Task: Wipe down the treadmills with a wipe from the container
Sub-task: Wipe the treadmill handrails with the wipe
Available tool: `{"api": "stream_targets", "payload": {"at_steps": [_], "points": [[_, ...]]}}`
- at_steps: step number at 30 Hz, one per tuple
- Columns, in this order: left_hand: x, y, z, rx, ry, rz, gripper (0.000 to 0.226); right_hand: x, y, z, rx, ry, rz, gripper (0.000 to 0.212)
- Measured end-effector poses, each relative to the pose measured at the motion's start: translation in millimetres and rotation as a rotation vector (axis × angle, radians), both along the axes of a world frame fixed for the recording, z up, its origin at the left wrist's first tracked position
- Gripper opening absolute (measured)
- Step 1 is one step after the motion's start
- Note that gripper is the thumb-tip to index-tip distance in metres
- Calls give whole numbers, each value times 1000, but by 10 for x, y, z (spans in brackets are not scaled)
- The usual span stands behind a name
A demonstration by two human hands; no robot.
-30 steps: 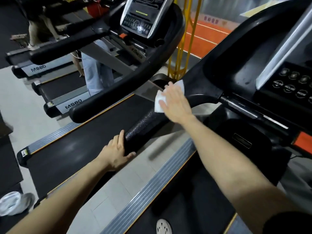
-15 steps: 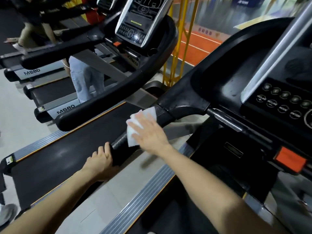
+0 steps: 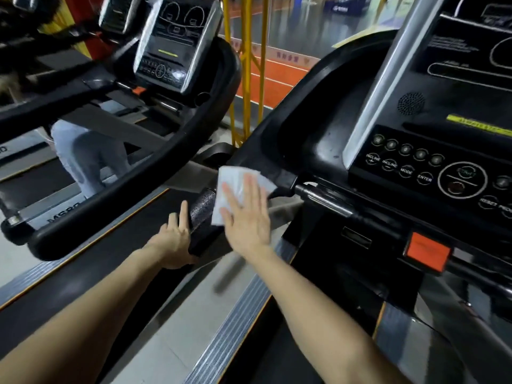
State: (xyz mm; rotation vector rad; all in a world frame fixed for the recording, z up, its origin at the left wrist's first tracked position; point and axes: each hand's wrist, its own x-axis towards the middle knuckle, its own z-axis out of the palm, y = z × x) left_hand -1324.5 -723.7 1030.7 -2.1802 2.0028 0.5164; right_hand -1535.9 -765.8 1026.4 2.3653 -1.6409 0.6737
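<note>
Head cam, lower centre: our L hand (image 3: 173, 242) lies w/ straight fingers along the side of the black handrail (image 3: 203, 209) end. Our R hand (image 3: 246, 220), flat & fingers spread, presses the white wipe (image 3: 235, 184) onto that rail just beyond. Right of frame: console (image 3: 443, 167) w/ INCLINE/MODE buttons, orange tab (image 3: 428, 254) below. Upper left, the next treadmill's rail (image 3: 133, 184) crosses before someone's pale trousers (image 3: 88, 156); yellow frame (image 3: 246, 65) top centre.

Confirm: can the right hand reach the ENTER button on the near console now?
Probably yes. The right hand lies flat on the wipe on the handrail; the ENTER button sits to its right with nothing between them.
</note>
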Motion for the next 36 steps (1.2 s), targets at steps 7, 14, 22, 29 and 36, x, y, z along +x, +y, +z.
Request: {"api": "stream_targets", "payload": {"at_steps": [7,14,22,29,36], "points": [[29,8,-113,-68,31,-13,162,-399,-441,279,28,-119,-324,69],[144,-6,-202,-97,83,-42,163,351,-88,73,52,65,273,60],[96,40,-166,-101,90,-11,162,-142,-1351,899,-4,-8,-119,62],[164,32,-228,-119,119,-30,161,399,-52,60,14,117,430,54],[88,33,-147,-92,83,-19,162,-788,-804,396,56,-61,-270,67]]}}
